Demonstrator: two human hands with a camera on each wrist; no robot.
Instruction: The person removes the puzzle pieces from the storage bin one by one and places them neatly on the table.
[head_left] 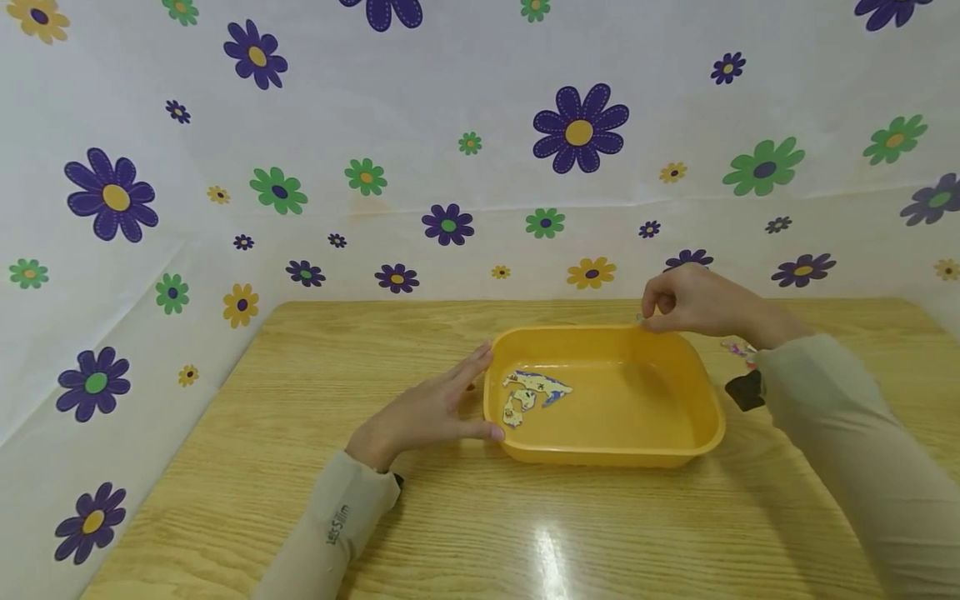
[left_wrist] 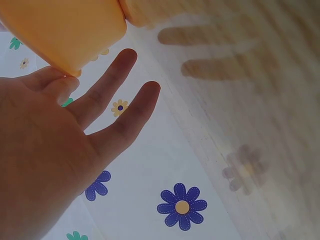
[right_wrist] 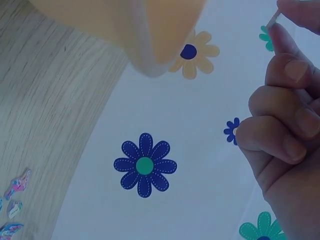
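Observation:
A yellow plastic tub stands on the wooden table. My left hand is spread at its left end, fingertips touching the side rim and thumb on the near corner; in the left wrist view, two fingers stick out straight past the tub. Above the far right rim, my right hand pinches a small thin flat piece between thumb and forefinger, its other fingers curled in. That piece is seen edge-on, its face hidden. Inside the tub, several irregular flat cut-out pieces, cream and blue, lie at the left.
Pink and blue flat pieces lie on the table to the right of the tub, partly behind the right sleeve. A black strap end shows at that cuff. A white flower-printed sheet stands behind the table.

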